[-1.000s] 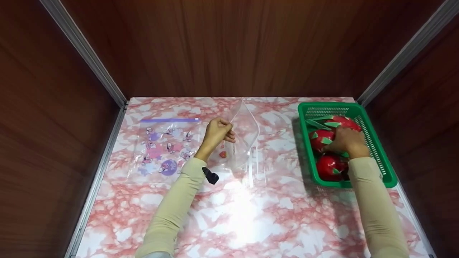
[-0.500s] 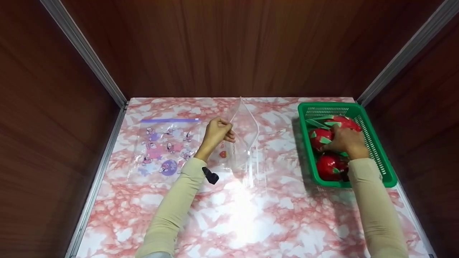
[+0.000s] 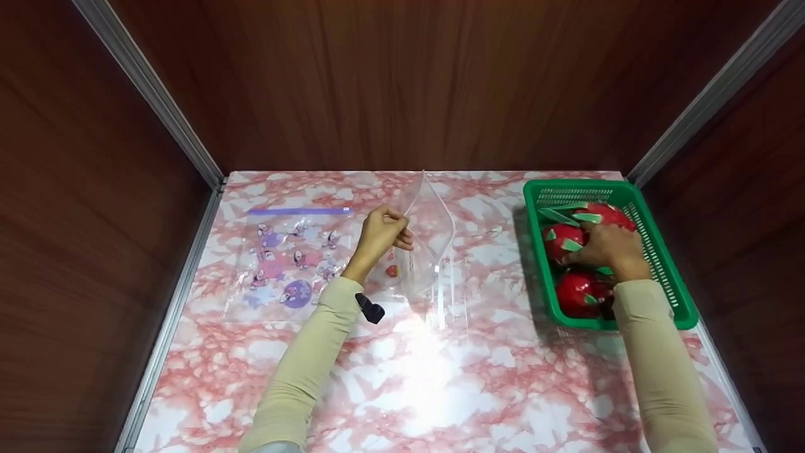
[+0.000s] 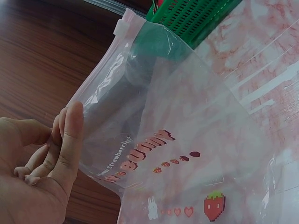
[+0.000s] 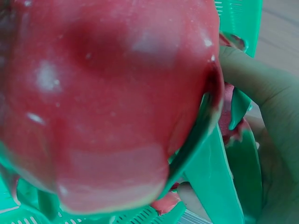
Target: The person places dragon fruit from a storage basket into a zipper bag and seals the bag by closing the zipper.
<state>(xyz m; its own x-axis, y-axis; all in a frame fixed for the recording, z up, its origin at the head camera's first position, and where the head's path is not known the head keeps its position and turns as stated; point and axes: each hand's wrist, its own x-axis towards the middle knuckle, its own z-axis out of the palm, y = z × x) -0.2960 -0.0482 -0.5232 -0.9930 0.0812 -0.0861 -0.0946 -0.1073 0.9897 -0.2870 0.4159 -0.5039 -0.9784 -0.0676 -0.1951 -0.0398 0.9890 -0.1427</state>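
A clear zip bag (image 3: 434, 217) with a pink top edge stands with its mouth spread apart near the table's middle. My left hand (image 3: 380, 234) pinches the left side of its rim; strawberry and lettering prints show on the bag in the left wrist view. On the right, my right hand (image 3: 609, 248) reaches down into a green basket (image 3: 533, 201) and grips a dragon fruit (image 3: 561, 242) with green-tipped scales. Its fingertips are partly hidden. Another dragon fruit (image 3: 578, 294) lies nearer, filling much of the right wrist view, and one more (image 3: 607, 216) lies behind.
A second zip bag (image 3: 270, 270), purple-topped with cartoon prints, lies flat on the left of the pink marbled table (image 3: 490, 390). Brown wood-look panels (image 3: 415, 82) enclose the back and sides. The basket stands near the right edge.
My right hand has shifted very slightly over the fruit in the basket. The left hand and the bag keep nearly the same place.
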